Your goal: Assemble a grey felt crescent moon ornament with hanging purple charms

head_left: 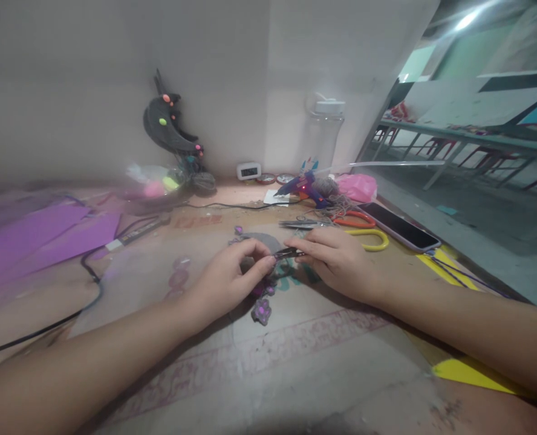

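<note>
My left hand [236,275] is closed in a pinch on a grey and purple flower-shaped ornament, mostly hidden by the fingers. One of its grey flowers [262,310] with a purple centre hangs out below the hand. A smaller purple piece [238,230] shows just above. In my right hand [341,260] is a small dark metal tool [285,253], perhaps pliers; its tip meets the left fingertips. Silver scissor blades [302,224] lie just beyond the right hand, near an orange handle loop [357,219] and a yellow one [380,240].
A glue gun [305,188] with a red light stands at the back beside grey yarn [336,205]. A phone [400,226] lies right, purple sheets [46,235] left. A black cable [46,327] crosses the left side. A clear bottle [325,136] and small clock [249,171] stand behind.
</note>
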Motion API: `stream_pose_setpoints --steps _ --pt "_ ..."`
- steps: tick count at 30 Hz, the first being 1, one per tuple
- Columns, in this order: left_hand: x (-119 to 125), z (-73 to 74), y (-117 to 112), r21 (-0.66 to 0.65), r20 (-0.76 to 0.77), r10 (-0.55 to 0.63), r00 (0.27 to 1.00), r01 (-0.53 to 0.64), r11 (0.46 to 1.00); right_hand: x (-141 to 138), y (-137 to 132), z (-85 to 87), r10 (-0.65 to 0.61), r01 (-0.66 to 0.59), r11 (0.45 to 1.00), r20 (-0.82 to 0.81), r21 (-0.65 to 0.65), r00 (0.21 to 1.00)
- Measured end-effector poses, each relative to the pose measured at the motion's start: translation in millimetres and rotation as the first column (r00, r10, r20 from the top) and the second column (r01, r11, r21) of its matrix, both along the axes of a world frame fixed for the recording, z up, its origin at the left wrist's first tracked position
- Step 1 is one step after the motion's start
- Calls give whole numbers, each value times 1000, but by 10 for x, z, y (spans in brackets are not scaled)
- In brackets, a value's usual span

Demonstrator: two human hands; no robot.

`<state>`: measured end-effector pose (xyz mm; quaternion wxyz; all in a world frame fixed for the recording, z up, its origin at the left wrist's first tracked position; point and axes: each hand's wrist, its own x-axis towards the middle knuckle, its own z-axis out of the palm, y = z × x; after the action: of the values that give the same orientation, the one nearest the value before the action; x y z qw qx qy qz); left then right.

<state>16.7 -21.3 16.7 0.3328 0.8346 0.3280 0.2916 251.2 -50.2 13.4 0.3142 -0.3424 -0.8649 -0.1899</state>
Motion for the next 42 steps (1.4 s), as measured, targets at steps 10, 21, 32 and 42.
stream_pose_setpoints --steps 10,21,32,42 --pt "5 12 -9 11 2 -1 1000 1 1000 21 0 -10 31 -31 999 9 -18 999" --pt "8 13 -16 -12 -13 -12 1000 12 1000 29 18 -10 63 -63 998 -2 -5 998" --pt "3 7 15 7 1 31 1000 -31 999 19 -58 38 -82 40 968 -157 -249 984" --pt "-20 -22 -2 53 88 76 993 -81 995 269 326 -107 -300 220 870 -120 -441 946"
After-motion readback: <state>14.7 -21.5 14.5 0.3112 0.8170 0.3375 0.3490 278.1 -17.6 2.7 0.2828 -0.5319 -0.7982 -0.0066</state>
